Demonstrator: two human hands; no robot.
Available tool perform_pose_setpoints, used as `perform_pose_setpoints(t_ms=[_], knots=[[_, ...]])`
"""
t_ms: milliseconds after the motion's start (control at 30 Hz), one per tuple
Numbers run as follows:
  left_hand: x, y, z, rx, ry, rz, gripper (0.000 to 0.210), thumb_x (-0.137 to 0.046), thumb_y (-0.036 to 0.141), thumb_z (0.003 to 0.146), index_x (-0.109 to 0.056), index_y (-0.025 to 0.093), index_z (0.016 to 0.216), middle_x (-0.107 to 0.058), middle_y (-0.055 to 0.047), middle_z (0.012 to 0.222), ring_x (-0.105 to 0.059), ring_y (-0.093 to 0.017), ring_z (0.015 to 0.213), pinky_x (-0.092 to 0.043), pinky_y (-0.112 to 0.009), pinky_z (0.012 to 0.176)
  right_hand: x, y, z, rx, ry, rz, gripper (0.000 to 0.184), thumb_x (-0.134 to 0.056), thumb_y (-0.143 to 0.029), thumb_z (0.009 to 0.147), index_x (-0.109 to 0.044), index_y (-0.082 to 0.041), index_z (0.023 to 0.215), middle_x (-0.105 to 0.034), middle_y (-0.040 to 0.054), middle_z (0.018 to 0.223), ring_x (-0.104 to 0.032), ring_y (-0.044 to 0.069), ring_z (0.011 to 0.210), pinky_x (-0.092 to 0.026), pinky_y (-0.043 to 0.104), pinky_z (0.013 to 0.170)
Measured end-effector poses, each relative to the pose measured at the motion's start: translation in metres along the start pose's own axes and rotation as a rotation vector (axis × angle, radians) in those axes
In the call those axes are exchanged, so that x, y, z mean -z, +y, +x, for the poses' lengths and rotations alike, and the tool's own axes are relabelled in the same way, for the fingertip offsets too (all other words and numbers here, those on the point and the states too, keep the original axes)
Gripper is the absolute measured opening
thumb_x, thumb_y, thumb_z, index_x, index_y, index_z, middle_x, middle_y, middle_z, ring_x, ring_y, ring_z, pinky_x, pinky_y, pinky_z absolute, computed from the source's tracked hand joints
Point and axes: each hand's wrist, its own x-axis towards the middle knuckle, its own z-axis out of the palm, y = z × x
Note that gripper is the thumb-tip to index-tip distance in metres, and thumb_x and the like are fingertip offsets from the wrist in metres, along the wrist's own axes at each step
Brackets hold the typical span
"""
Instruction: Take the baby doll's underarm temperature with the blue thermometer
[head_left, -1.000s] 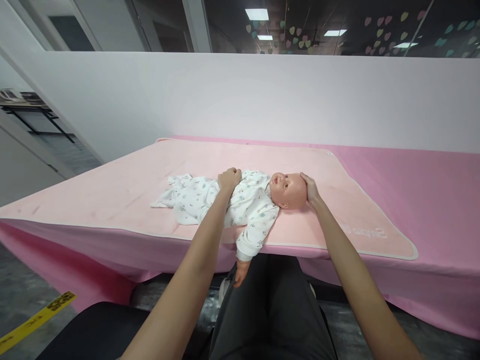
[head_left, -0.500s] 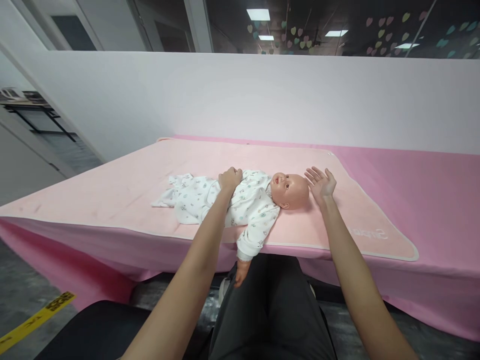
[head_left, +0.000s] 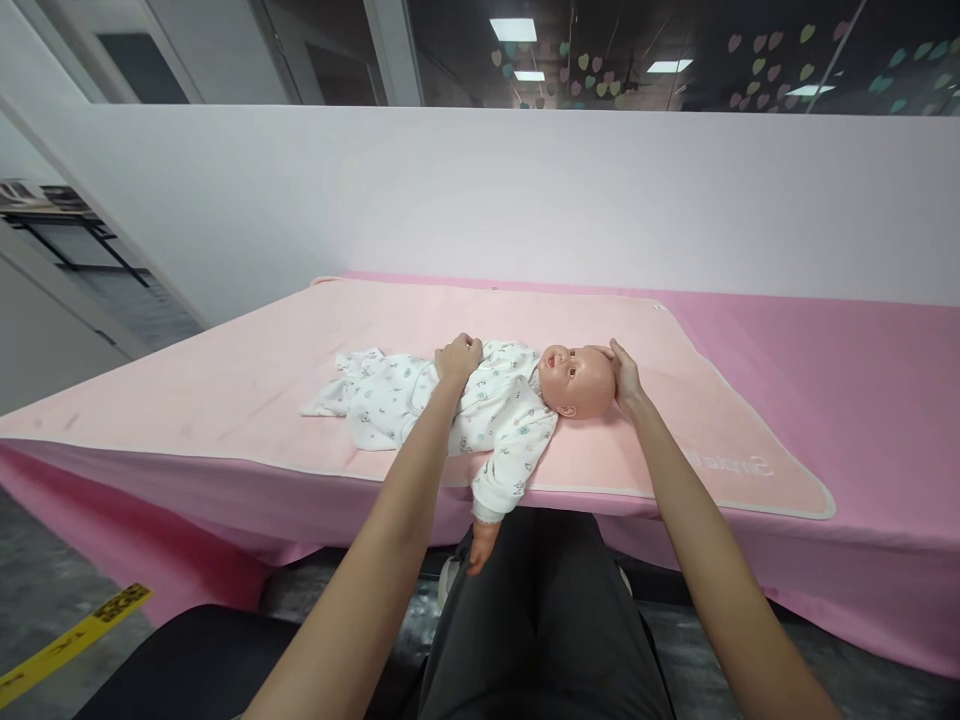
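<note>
A baby doll (head_left: 502, 405) in a white patterned sleepsuit lies on its back on a pale pink mat (head_left: 247, 370), head to the right. One doll arm hangs over the table's front edge; the other is hidden. My left hand (head_left: 457, 360) rests on the doll's middle with its fingers curled in, closed against the body; what lies under them is covered. Cupped against the crown of the doll's head (head_left: 577, 380) is my right hand (head_left: 624, 375), its palm touching and its fingers stretched along the far side, partly hidden.
The mat lies on a table with a bright pink cloth (head_left: 862, 400). Behind it stands a white wall (head_left: 525, 200) with dark glass above. A black seat (head_left: 187, 660) and a yellow tape strip (head_left: 75, 640) are at the lower left. My legs are under the table edge.
My right hand has moved left from beside the doll's head and now touches its crown. My left hand and the doll have stayed in place.
</note>
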Motion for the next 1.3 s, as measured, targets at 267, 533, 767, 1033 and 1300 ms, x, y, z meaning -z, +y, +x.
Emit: perform_pose_setpoints(t_ms=[267,533,767,1033,1300], knots=[[0.001,0.000,-0.001,-0.025,-0.015,0.016,0.034,-0.031,0.031,0.080,-0.063,0.021,0.085,-0.069,-0.009,0.091,-0.060,-0.027,0.092,-0.035,-0.036,0.086,0.005,0.001,0.003,0.088,0.107,0.043,0.043,-0.051,-0.059,0.068,-0.066,-0.019,0.076,-0.069,0.0039,0.083,-0.061,0.020,0.091,-0.044,0.031,0.083],[0.001,0.001,0.000,-0.024,-0.016,0.034,0.036,-0.030,0.033,0.081,-0.064,0.021,0.083,-0.068,-0.010,0.091,-0.060,-0.027,0.092,-0.035,-0.036,0.085,0.003,0.004,0.004,0.049,0.070,-0.030,0.046,-0.054,-0.062,0.064,-0.066,-0.019,0.075,-0.069,0.0031,0.079,-0.060,0.021,0.089,-0.043,0.031,0.083],[0.003,0.003,-0.006,-0.037,0.056,-0.038,0.037,-0.032,0.035,0.081,-0.066,0.021,0.090,-0.069,-0.009,0.092,-0.059,-0.025,0.092,-0.031,-0.036,0.091,0.000,0.004,0.001,0.035,0.016,-0.076,0.043,-0.057,-0.060,0.064,-0.064,-0.018,0.072,-0.068,0.0021,0.072,-0.062,0.020,0.083,-0.045,0.030,0.080],[0.007,0.005,-0.012,-0.100,0.165,-0.214,0.037,-0.038,0.037,0.080,-0.069,0.017,0.077,-0.069,-0.010,0.089,-0.055,-0.025,0.101,-0.027,-0.040,0.098,0.004,0.004,0.002,0.057,0.060,-0.102,0.041,-0.057,-0.056,0.066,-0.066,-0.018,0.076,-0.068,0.0019,0.076,-0.061,0.019,0.085,-0.044,0.028,0.080],[0.013,-0.003,-0.029,-0.294,-0.130,-1.138,0.032,-0.056,0.041,0.069,-0.068,0.015,0.083,-0.068,-0.008,0.094,-0.060,-0.019,0.091,-0.045,-0.031,0.083,0.000,0.000,0.001,0.223,0.130,-0.232,0.034,-0.058,-0.049,0.066,-0.066,-0.017,0.074,-0.068,0.0035,0.083,-0.059,0.018,0.085,-0.042,0.030,0.082]])
